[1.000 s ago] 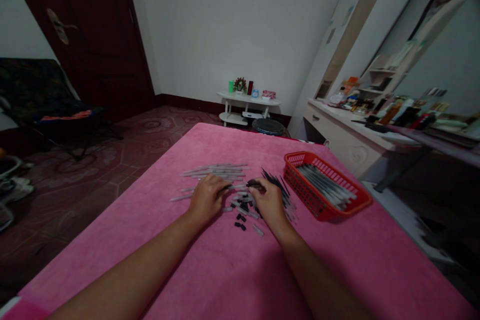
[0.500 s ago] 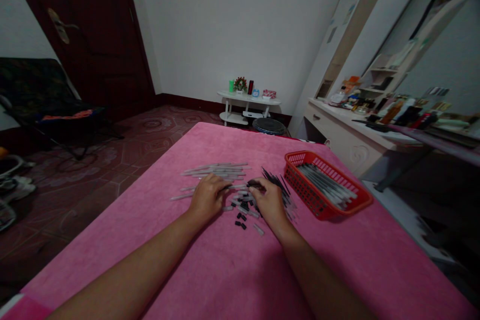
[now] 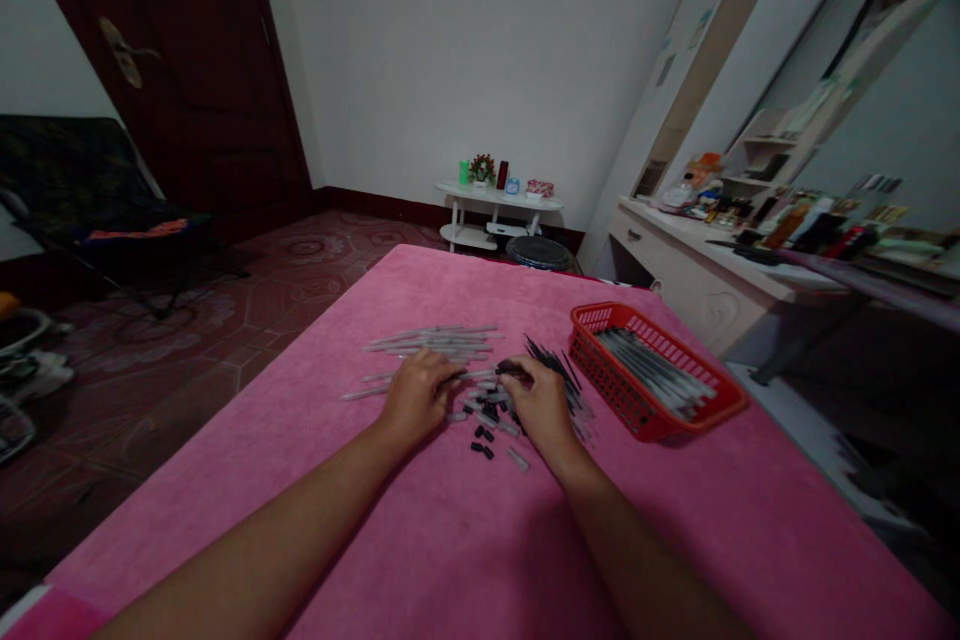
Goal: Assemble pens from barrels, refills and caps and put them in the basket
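Observation:
A translucent pen barrel (image 3: pixel 477 375) spans the gap between my hands, with dark parts at both ends. My left hand (image 3: pixel 417 392) is closed around its left end. Fingers of my right hand (image 3: pixel 541 398) pinch a small black piece (image 3: pixel 508 368) at the other end; whether it is joined to the barrel I cannot tell. Beneath and between the hands lie black end pieces (image 3: pixel 480 447) and clear caps (image 3: pixel 517 459). Long whitish pen barrels (image 3: pixel 427 341) lie beyond my left hand. Thin dark refills (image 3: pixel 559 360) are spread beside my right hand.
A red plastic basket (image 3: pixel 615 387) with several pens (image 3: pixel 654 370) stands to the right. Everything rests on a pink cloth-covered table (image 3: pixel 450 530). Farther off are a white dressing table (image 3: pixel 690 255), a small white stand (image 3: pixel 469 188) and a folding chair (image 3: pixel 112 210).
Both hands keep the same hold on the pen barrel. The whole view has shifted very slightly; nothing on the table has visibly moved.

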Motion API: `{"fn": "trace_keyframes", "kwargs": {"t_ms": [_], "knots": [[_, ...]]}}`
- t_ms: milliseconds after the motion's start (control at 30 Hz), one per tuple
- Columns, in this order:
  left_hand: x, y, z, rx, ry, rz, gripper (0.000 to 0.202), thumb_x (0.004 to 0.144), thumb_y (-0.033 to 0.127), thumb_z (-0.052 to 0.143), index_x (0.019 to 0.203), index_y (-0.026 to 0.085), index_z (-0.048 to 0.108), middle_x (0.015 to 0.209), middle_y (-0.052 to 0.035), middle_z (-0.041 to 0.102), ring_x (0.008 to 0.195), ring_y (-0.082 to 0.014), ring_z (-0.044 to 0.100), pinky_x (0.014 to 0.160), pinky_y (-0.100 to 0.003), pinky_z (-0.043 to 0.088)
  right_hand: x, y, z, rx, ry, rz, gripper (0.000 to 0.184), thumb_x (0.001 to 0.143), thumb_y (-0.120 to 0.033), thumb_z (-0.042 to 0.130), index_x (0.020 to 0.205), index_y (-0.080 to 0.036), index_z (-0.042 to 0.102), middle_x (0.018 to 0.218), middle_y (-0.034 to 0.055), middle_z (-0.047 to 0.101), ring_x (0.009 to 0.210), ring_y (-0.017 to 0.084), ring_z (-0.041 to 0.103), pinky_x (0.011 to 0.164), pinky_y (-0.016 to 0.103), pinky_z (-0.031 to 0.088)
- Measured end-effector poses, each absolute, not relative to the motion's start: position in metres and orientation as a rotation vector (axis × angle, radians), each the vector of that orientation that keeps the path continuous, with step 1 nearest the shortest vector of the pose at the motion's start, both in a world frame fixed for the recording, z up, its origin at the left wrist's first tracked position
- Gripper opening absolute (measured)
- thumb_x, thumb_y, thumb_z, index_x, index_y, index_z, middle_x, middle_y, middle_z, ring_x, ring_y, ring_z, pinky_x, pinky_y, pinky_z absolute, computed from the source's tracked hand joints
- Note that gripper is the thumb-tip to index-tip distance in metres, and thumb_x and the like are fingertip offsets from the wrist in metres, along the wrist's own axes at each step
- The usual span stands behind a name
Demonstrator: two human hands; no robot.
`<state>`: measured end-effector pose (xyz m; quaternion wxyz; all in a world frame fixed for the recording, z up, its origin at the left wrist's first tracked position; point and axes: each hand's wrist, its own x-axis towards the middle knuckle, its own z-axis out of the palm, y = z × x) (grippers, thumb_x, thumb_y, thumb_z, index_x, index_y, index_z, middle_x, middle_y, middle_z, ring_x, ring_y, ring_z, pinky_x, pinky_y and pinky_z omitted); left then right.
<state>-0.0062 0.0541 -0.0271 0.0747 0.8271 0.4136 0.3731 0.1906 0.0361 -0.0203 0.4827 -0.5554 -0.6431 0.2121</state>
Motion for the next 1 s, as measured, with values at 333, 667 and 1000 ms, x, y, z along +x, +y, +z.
{"fn": "trace_keyframes", "kwargs": {"t_ms": [333,667,1000], "knots": [[-0.006,0.054,-0.027,2.477,1.242,1.105,0.020,0.086,0.022,0.057,0.100,0.021,0.071,0.085,-0.0076,0.067,0.085,-0.0205,0.056,0.076,-0.034,0.045,0.190,0.035,-0.020,-1.358,-1.606,0.503,0.016,0.077,-0.023,0.058,0.085,-0.018,0.071,0.084,0.0057,0.072,0.078,0.019,0.065,0.075,0.030,0.049],[-0.006,0.051,-0.026,2.466,1.223,1.119,0.019,0.085,0.018,0.057,0.097,0.019,0.071,0.086,-0.0072,0.066,0.084,-0.0199,0.056,0.075,-0.033,0.044,0.192,0.028,-0.015,-1.498,-1.772,0.416,0.032,0.089,-0.036,0.047,0.067,-0.019,0.062,0.060,-0.0005,0.061,0.057,0.014,0.054,0.056,0.024,0.035],[-0.005,0.053,-0.028,2.431,1.227,1.131,0.019,0.083,0.015,0.058,0.096,0.020,0.072,0.085,-0.0067,0.067,0.084,-0.0199,0.056,0.074,-0.032,0.044,0.192,0.028,-0.011,-1.487,-1.828,0.286,0.036,0.091,-0.037,0.046,0.064,-0.018,0.059,0.057,-0.0012,0.057,0.055,0.012,0.049,0.056,0.023,0.031]]}}
